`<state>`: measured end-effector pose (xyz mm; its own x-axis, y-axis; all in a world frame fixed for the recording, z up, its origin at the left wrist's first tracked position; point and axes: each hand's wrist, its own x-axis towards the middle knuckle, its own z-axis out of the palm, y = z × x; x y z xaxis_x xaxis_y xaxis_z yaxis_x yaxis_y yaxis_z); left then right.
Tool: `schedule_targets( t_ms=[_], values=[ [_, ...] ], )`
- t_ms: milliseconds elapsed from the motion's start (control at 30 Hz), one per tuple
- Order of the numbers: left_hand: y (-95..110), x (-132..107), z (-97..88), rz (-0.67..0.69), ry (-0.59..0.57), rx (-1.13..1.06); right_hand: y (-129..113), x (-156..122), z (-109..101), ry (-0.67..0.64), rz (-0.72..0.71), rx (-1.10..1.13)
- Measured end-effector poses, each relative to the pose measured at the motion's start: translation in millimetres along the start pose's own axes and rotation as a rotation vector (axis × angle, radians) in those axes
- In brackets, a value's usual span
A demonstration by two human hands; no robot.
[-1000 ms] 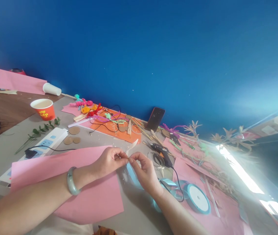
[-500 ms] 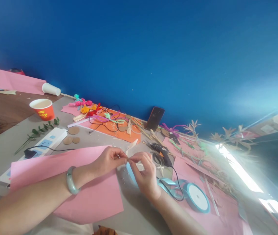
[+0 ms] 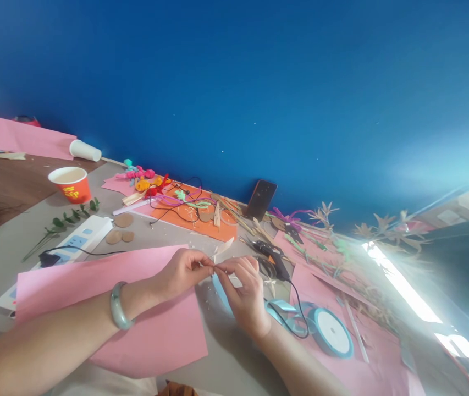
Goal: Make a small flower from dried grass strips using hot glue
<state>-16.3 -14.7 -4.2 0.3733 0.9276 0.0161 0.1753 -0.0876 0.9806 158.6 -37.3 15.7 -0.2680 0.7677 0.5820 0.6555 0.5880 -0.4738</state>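
Note:
My left hand (image 3: pixel 188 269) and my right hand (image 3: pixel 244 289) meet fingertip to fingertip above the table. Both are closed in a pinch, and whatever lies between the fingers is too small to make out. A pale, pointed strip (image 3: pixel 224 248) shows just beyond the fingertips; whether it is held, I cannot tell. Below my left forearm, which wears a pale green bangle (image 3: pixel 121 306), lies a pink sheet (image 3: pixel 164 344). Light blue ribbon (image 3: pixel 220 291) shows partly behind my right hand, and a ribbon spool (image 3: pixel 332 332) lies to its right.
A black glue gun (image 3: pixel 273 256) with a cord lies beyond my right hand. A phone (image 3: pixel 261 199) leans against the blue wall (image 3: pixel 234 99). At left are a red paper cup (image 3: pixel 71 187), a power strip (image 3: pixel 86 239), a leafy sprig (image 3: pixel 63 223) and wooden discs (image 3: pixel 123 220).
The two hands stay together, with only a very slight shift of the fingers. The whole view has moved a little; nothing else visibly differs.

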Motion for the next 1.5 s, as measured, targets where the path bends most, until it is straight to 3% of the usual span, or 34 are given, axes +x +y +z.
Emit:
schedule_targets(
  t_ms=[200,667,1100,1500],
  values=[
    [3,-2,1.0,0.023,0.036,0.089,0,1,-1,-0.009,-0.04,-0.058],
    [-5,2,2.0,-0.031,-0.008,-0.122,0,-1,1,-0.011,-0.088,-0.129],
    [1,3,-2.3,-0.035,-0.035,-0.125,-1,0,3,-0.053,0.285,0.16],
    [2,-1,1.8,0.047,0.059,0.103,1,1,0,-0.046,0.031,-0.005]
  ],
)
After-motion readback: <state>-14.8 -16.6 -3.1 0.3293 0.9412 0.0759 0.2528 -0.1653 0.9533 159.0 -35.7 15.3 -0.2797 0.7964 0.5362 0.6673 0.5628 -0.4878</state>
